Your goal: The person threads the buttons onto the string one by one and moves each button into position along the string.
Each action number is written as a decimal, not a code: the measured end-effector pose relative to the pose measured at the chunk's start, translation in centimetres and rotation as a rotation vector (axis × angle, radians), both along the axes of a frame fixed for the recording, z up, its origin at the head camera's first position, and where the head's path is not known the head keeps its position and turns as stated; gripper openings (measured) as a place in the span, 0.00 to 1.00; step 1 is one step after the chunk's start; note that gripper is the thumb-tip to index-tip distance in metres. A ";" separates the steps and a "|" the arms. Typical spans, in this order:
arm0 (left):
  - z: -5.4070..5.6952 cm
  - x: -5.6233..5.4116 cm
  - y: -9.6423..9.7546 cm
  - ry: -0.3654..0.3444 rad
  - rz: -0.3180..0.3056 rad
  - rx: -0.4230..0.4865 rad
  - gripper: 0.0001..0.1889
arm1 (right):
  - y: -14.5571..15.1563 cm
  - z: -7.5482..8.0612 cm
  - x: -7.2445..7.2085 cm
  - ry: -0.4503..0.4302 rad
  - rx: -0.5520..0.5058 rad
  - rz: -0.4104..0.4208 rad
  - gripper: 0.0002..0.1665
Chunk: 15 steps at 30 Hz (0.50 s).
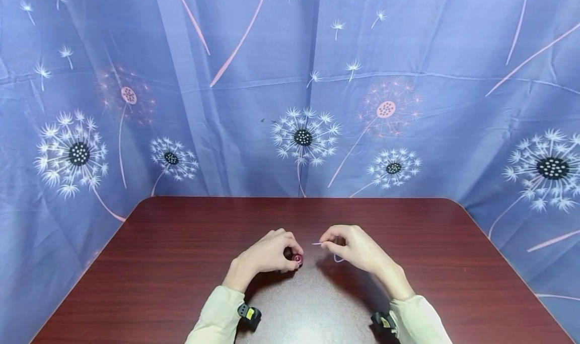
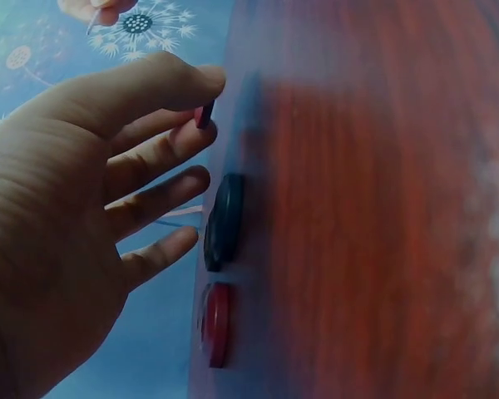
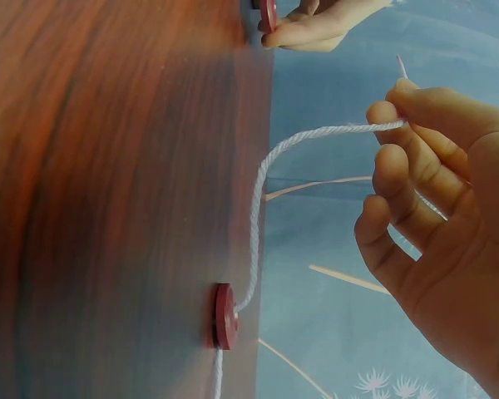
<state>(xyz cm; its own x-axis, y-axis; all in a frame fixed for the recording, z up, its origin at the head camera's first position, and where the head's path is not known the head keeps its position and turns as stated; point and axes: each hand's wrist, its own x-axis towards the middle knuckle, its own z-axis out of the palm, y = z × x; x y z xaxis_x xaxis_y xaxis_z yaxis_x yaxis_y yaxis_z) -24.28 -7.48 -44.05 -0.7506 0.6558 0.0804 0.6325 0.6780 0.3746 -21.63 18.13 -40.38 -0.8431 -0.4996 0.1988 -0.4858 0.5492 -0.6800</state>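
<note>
In the head view my left hand (image 1: 271, 253) pinches a small red button (image 1: 297, 259) between thumb and forefinger, just above the table. The left wrist view shows that button (image 2: 204, 115) edge-on, with the other fingers spread loosely. To the right, my right hand (image 1: 360, 249) pinches a pale cord (image 3: 256, 208) near one end, and the tip pokes out toward the left hand. Farther along, the cord passes through another red button (image 3: 224, 316) by the table. The cord tip and the held button are apart.
Beneath my left hand, a dark button (image 2: 225, 220) and a red button (image 2: 218, 324) lie on the table. The reddish-brown wooden table (image 1: 181, 233) ends against a blue curtain (image 1: 244, 147) with dandelion prints. A black wrist camera (image 1: 250, 315) sits at the left cuff.
</note>
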 end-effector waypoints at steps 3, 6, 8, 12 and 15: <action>0.2 0.1 0.0 0.004 0.003 0.006 0.09 | 0.0 0.0 0.0 0.005 0.003 -0.002 0.06; 0.4 0.1 0.1 0.004 0.011 0.019 0.10 | 0.0 0.0 0.0 0.008 0.002 -0.002 0.05; 0.5 0.2 0.1 -0.008 0.018 0.037 0.11 | 0.0 0.0 0.0 0.011 0.001 -0.001 0.05; 0.5 0.1 0.1 -0.039 0.025 0.090 0.11 | 0.0 0.0 0.0 0.018 0.002 0.001 0.04; 0.5 -0.1 0.1 -0.052 0.018 0.138 0.13 | 0.0 0.0 0.0 0.022 0.001 0.006 0.05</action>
